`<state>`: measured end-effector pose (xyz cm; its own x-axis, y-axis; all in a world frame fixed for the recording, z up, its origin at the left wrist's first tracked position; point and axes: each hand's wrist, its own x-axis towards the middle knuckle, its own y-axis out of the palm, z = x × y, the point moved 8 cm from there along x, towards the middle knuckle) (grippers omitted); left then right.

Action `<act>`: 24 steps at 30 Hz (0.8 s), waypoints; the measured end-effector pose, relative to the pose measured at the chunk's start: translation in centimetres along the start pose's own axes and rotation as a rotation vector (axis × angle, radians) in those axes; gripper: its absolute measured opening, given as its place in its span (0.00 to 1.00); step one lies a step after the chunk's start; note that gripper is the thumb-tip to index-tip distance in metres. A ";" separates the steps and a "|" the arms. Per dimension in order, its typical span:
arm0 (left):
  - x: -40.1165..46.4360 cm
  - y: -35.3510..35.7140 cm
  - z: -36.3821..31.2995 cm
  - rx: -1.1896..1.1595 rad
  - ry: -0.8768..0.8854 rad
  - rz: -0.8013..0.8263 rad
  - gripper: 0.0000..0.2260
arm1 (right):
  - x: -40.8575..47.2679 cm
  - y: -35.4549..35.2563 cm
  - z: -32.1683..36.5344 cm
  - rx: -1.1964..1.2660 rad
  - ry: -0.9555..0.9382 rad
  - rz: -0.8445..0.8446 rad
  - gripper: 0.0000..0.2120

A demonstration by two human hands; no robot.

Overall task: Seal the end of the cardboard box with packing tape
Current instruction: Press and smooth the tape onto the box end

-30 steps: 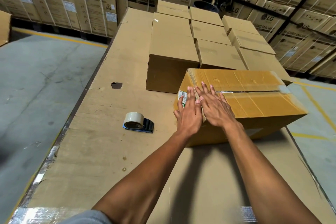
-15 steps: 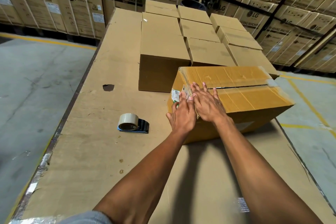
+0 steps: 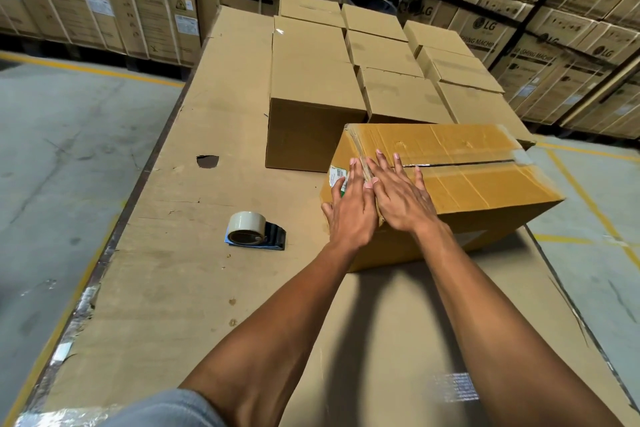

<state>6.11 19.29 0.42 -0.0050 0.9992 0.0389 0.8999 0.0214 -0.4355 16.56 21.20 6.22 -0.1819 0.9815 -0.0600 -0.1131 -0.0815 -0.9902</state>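
Both hands lay flat, fingers spread and gripping nothing, on the near-left top corner of the tape-wrapped brown cardboard box point(image 3: 450, 180) resting on the cardboard-covered tabletop point(image 3: 166, 270): left hand point(image 3: 349, 211) over the end edge, right hand point(image 3: 401, 198) on the top. Pressing firmly outward from the seam would bed the tape. The blue dispenser with its beige tape roll point(image 3: 254, 232) sat idle left of the fingers. Since a second earlier, only the viewpoint had shifted; the hands stayed pressed there.

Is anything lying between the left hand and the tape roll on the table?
Nothing visible. The tape roll lies on bare table left of the left hand, which is flat against the cardboard box end, beside the right hand.
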 end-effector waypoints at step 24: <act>-2.5 -0.2 -0.3 0.020 0.011 0.016 0.27 | -2.9 -0.7 -0.1 0.044 -0.046 -0.223 0.30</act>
<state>6.12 16.79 0.69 0.0141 0.9991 0.0412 0.8910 0.0062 -0.4539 17.28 18.41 7.08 -0.1915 0.9673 0.1663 -0.1978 0.1279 -0.9719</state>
